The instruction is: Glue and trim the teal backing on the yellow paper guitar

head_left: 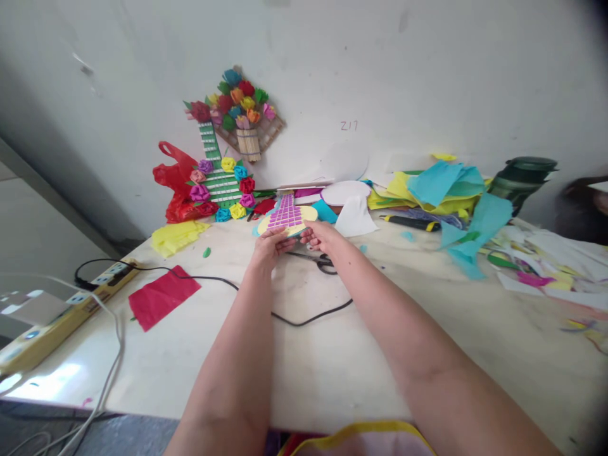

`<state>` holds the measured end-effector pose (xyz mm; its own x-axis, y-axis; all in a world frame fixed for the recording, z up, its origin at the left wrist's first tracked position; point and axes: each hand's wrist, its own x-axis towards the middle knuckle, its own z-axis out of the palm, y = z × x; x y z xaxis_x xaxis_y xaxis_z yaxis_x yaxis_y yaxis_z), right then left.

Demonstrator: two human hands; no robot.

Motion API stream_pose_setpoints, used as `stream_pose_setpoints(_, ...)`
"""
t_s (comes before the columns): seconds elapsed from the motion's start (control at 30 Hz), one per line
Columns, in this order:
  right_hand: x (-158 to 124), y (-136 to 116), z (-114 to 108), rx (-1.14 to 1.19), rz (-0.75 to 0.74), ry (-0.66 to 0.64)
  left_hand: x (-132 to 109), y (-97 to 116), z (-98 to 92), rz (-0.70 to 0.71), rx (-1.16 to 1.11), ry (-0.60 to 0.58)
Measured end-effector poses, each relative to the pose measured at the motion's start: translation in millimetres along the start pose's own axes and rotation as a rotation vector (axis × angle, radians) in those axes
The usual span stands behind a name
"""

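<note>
Both my hands hold a small paper craft (286, 217) above the table: a yellow base with a purple woven grid on top. My left hand (266, 247) pinches its near left edge, fingers closed on it. My right hand (321, 237) grips its near right edge, also closed. Black-handled scissors (323, 261) lie on the white table (332, 354) just under my right hand.
Paper-flower crafts (223, 183) lean on the wall beside a red plastic bag (177, 183). A red paper sheet (162, 295), yellow paper (177, 235), a power strip (61, 313) and black cable (294, 320) lie left. Coloured paper scraps (441, 190), a utility knife (411, 222) and a green container (520, 180) sit right.
</note>
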<state>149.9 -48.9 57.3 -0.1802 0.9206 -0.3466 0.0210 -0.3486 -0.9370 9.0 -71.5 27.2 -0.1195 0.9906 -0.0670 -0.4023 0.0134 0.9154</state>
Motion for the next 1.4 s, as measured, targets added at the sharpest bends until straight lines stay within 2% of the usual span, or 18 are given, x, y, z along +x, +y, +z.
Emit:
stream_pose_setpoints(0.37,-2,3,6,-0.038,-0.019,0.074,4,-2,-1.8,-0.038,0.0,0.018)
stream_pose_setpoints(0.67,-11,2,12,0.046,-0.017,-0.04,3,-1,-0.6,-0.021,-0.012,-0.008)
stream_pose_setpoints(1.03,-6,6,18,0.107,-0.024,0.051,4,-1,2.9,-0.033,0.012,0.023)
stream_pose_setpoints(1.17,-7,8,20,0.122,-0.069,0.034,4,-1,2.7,-0.012,0.027,0.031)
stream_pose_setpoints(1.4,-1,11,25,0.163,-0.103,0.112,2,-1,6.8,-0.013,0.031,0.03)
